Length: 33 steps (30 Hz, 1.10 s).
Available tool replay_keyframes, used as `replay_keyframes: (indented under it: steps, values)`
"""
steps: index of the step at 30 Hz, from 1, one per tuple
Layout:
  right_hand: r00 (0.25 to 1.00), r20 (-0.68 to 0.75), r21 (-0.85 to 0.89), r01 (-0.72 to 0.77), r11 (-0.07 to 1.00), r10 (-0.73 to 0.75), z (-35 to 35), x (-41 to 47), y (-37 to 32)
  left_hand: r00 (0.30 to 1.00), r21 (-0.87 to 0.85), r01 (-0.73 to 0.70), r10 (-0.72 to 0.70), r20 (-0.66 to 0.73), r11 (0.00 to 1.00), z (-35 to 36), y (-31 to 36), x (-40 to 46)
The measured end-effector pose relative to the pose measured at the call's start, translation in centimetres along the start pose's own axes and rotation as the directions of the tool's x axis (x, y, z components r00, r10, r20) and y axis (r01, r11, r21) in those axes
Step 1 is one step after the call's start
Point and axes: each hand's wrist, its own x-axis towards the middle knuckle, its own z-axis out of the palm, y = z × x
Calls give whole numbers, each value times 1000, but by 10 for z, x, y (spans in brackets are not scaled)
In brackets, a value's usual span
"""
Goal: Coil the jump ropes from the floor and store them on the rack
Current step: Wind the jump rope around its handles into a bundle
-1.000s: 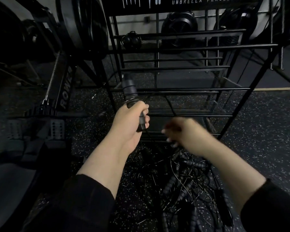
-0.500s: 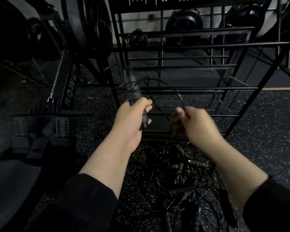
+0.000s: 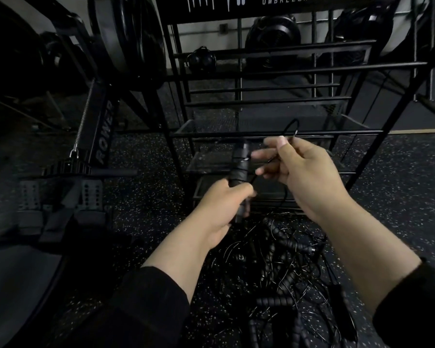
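We are mid-coil: our left hand [image 3: 224,204] grips the handle [image 3: 240,169] upright, near the rack [image 3: 274,133]; our right hand [image 3: 304,169] pinches the cord [image 3: 290,131], other fingers loose. Next we judge another wrap round the handle; the pile [image 3: 281,272] waits on the near floor.

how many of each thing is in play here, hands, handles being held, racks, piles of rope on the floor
hands: 2, left hand gripping, right hand pinching the thin cord
jump rope handles held: 1, the black handle
racks: 1, the black wire rack
tangled rope piles on the floor: 1; ropes in it too knotted to count
total: 5
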Motion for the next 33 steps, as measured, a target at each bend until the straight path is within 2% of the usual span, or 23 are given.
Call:
replay_keyframes:
  steps: [1, 2, 4, 5, 7, 9, 13, 15, 18, 20, 22, 23, 25, 27, 33]
  values:
    - [1000, -11, -20, 0, 1000, 0, -1, 0, 2, 999, -50, -24, 22, -37, 998, -1, 0, 2]
    - [999, -35, -128, -8, 992, 3, -2, 0, 7, 997, -104, -54, 47, -67, 993, -2, 2, 4]
    - [999, -44, -456, -43, 889, 26, -3, -3, 17, 991, -229, -111, 90, -100, 967, -5, 5, 8]
    - [997, 19, -550, -57, 833, 81, -3, -4, 24, 989, -301, -128, 100, -107, 945, -7, 7, 9]
    - [941, 228, -587, -74, 806, 252, 4, -10, 44, 989, -434, -145, 112, -100, 889, -10, 14, 9]
    - [871, 355, -619, -52, 784, 338, 15, -16, 63, 990, -525, -140, 121, -71, 840, -11, 19, 7]
    - [894, 321, -769, 52, 638, 313, 25, -20, 76, 988, -559, -149, 148, -47, 816, -11, 27, 0]
    - [919, 280, -776, 46, 630, 276, 23, -17, 77, 983, -496, -182, 161, -85, 849, -14, 27, 0]
    - [960, 152, -593, -101, 799, 235, 21, -8, 72, 978, -203, -179, 152, -144, 963, -23, 19, 4]
    - [993, 43, -548, -71, 834, 113, 16, -3, 60, 984, -24, -128, 124, -131, 991, -28, 12, 7]
    - [998, -56, -531, -8, 847, -25, 10, -1, 43, 992, 76, -56, 65, -111, 996, -30, 5, 7]
    - [995, -91, -451, -17, 892, -27, 8, -1, 37, 994, 105, -29, 40, -104, 994, -31, 1, 8]
    - [992, -99, -124, -90, 988, 78, 6, 2, 27, 997, 130, 1, 9, -76, 992, -32, -4, 9]
    - [988, -66, 115, -135, 984, 143, 5, 4, 21, 999, 116, 27, -23, -36, 993, -32, -9, 11]
    - [984, -23, 390, -154, 908, 177, -1, 7, 8, 996, 146, 75, -80, 32, 986, -29, -17, 12]
